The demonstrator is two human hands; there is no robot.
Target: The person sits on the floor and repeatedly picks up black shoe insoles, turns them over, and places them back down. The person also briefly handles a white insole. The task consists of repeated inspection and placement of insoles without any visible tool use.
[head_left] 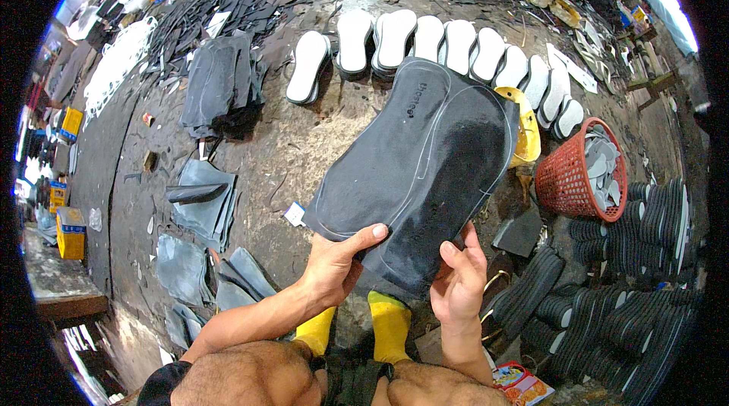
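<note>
A black rubber sheet point(425, 171) with pale outlines of soles drawn on it is held tilted in front of me, above the floor. My left hand point(342, 254) grips its lower left edge, thumb on top and fingers hidden underneath. At the lower right edge, my right hand point(461, 273) has its fingers curled around the sheet's border with the thumb beside it. Beyond the sheet, white-topped sole stacks point(392, 36) stand in a curved row. The sheet partly covers a yellow plastic piece point(527, 129).
A red basket point(558, 174) with grey cut pieces stands at the right. Below it lie many dark sole stacks point(588, 330). Black sheets point(216, 83) and grey sheets point(201, 201) lie at the left. Dark scraps point(228, 4) cover the far floor.
</note>
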